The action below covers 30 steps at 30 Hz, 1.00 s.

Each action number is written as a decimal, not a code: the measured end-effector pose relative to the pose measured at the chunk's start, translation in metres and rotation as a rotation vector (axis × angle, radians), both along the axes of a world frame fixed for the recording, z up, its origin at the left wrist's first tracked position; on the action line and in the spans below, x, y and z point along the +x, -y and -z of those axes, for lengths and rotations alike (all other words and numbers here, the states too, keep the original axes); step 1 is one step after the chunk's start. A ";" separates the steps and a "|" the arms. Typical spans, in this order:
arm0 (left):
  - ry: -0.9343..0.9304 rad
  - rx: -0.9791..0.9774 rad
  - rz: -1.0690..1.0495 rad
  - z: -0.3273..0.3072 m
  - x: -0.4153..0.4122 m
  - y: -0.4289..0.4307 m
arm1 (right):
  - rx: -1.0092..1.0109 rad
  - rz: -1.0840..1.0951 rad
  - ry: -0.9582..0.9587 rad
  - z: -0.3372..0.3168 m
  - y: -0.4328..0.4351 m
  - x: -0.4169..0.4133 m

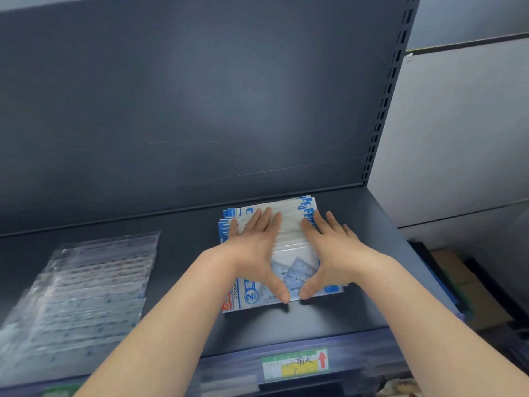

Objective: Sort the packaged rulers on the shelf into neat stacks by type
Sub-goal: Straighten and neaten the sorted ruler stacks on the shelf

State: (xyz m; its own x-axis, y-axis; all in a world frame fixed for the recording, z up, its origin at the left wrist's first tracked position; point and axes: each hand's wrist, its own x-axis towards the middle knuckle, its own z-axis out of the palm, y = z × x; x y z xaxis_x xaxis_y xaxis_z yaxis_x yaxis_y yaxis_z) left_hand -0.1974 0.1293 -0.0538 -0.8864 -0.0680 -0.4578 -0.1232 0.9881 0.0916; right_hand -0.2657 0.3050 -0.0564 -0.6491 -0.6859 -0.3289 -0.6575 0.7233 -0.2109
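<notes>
both forearms reach in over the shelf (315,316) front edge, where a green and yellow label (294,363) with a red arrow sits. left hand (257,247) and right hand (329,247) lie flat on the blue-white ruler packs (289,230), fingers straight and spread, thumbs angled in to the stack's near edge, nearly touching each other. that stack sits right of centre on the shelf, packs slightly fanned at the back. clear-bag ruler stack (86,287) lies well apart at the left, fanned out and blurred, contents possibly straight rulers. dark back panel (200,96) behind
</notes>
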 end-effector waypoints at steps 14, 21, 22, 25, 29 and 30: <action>-0.105 0.128 -0.077 0.006 0.029 0.002 | -0.295 0.169 0.292 0.009 -0.018 0.016; -0.333 0.347 -0.630 0.013 0.012 0.004 | -0.623 0.440 0.303 0.018 -0.005 0.007; -0.335 0.374 -0.632 0.017 0.010 0.001 | -0.645 0.428 0.306 0.018 -0.005 0.007; -0.368 0.411 -0.598 0.023 0.009 0.001 | -0.650 0.423 0.301 0.018 -0.005 0.003; -0.429 0.496 -0.664 0.023 0.005 0.006 | -0.702 0.516 0.290 0.019 -0.001 -0.008; -0.440 0.529 -0.630 0.023 0.005 0.006 | -0.705 0.510 0.297 0.020 0.001 -0.010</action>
State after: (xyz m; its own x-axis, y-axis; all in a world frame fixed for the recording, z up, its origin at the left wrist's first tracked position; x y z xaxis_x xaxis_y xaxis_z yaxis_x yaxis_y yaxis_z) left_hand -0.1929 0.1236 -0.0766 -0.8580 -0.4739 -0.1980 -0.4694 0.5670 0.6769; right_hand -0.2757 0.3040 -0.0760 -0.8839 -0.4446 -0.1449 -0.1420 0.5506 -0.8226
